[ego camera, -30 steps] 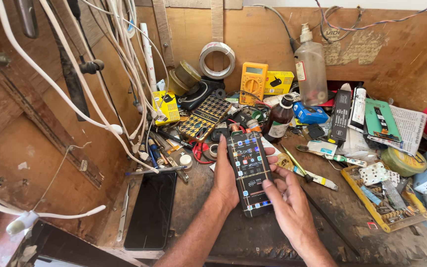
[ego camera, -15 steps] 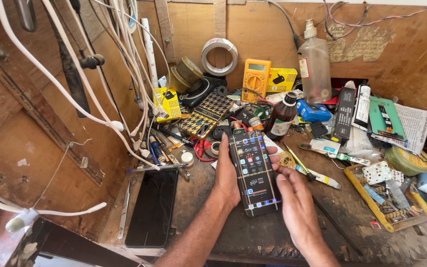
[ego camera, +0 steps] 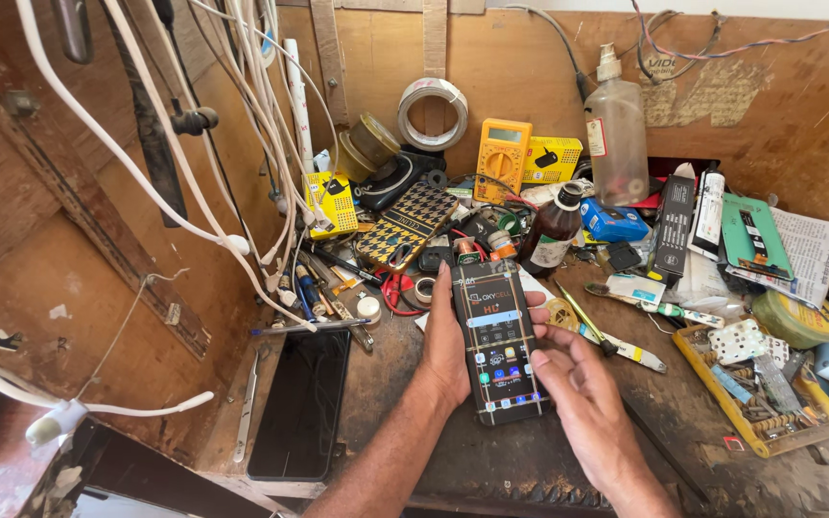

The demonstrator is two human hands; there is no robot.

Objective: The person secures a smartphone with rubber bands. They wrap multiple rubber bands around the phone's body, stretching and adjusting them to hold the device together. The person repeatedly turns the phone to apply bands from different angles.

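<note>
Phone (ego camera: 497, 341) lit, clasped in left hand (ego camera: 445, 345) grip; right hand (ego camera: 582, 398) fingers spread, touching edge.

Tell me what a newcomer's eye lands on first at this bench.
First, the lit smartphone at centre, held in the left hand while the right hand hovers at its screen. Next, the white cables hanging down the left wall, then the yellow multimeter and clear pump bottle standing against the back board.

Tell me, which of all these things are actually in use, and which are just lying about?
In use: lit smartphone, held in left hand, right hand beside its screen.

Lying about: dark phone, yellow multimeter, tape roll, brown bottle, clear spray bottle.
</note>
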